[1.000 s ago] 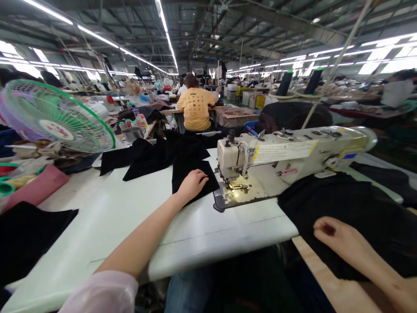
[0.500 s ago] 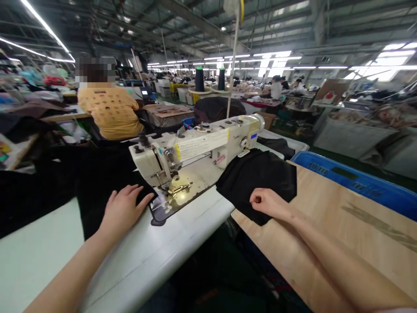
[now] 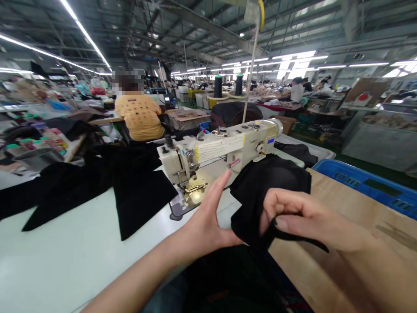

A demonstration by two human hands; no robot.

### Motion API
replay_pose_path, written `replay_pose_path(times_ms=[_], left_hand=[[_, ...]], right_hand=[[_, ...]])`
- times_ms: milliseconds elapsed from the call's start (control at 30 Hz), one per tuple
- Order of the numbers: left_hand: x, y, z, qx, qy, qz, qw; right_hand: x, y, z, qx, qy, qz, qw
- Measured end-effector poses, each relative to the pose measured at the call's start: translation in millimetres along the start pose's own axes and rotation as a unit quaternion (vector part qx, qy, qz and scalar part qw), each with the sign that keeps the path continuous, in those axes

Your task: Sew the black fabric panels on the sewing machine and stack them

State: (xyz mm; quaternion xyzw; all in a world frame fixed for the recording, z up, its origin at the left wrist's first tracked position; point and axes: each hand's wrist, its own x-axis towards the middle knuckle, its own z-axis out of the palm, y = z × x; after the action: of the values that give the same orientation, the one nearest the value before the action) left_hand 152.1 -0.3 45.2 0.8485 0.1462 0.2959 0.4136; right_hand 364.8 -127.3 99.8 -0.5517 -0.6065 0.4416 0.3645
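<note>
My right hand pinches the edge of a black fabric piece, lifted in front of a stack of black fabric. Close to it on the left is my left hand, with thumb and fingers spread wide; the thumb tip reaches the fabric's edge, and whether it touches I cannot tell. Behind my left hand stands the white sewing machine, its lit needle area partly beside my fingers. More black fabric lies on the pale table left of the machine.
A wooden board adjoins the table on the right, with a blue plastic crate behind it. Two dark thread cones stand beyond the machine. A person in a yellow shirt sits farther back, facing away.
My left hand has left the black fabric by the needle and moved right, opening wide. My right hand has picked up a fabric piece from the stack. The view has turned slightly left.
</note>
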Motion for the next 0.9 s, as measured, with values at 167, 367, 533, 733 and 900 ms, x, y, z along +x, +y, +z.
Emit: replay_pose_path(times_ms=[167, 367, 533, 733, 900], left_hand=[[12.6, 27.0, -13.9, -0.265, 0.072, -0.146, 0.95], [-4.6, 39.7, -54.6, -0.216, 0.244, -0.157, 0.932], [-18.5, 51.3, -79.6, -0.162, 0.334, -0.146, 0.917], [-22.3, 57.9, -126.0, -0.181, 0.305, -0.148, 0.923], [5.4, 54.0, -178.9, -0.088, 0.298, -0.133, 0.941]], right_hand=[[13.2, 1.2, 19.5, 0.154, 0.122, -0.029, 0.98], [27.1, 5.7, 25.5, 0.128, 0.066, -0.073, 0.987], [37.4, -2.8, 50.0, 0.232, -0.053, -0.073, 0.969], [76.8, -12.1, 47.5, 0.103, 0.135, -0.037, 0.985], [118.1, -51.1, 12.5, -0.088, 0.302, -0.139, 0.939]])
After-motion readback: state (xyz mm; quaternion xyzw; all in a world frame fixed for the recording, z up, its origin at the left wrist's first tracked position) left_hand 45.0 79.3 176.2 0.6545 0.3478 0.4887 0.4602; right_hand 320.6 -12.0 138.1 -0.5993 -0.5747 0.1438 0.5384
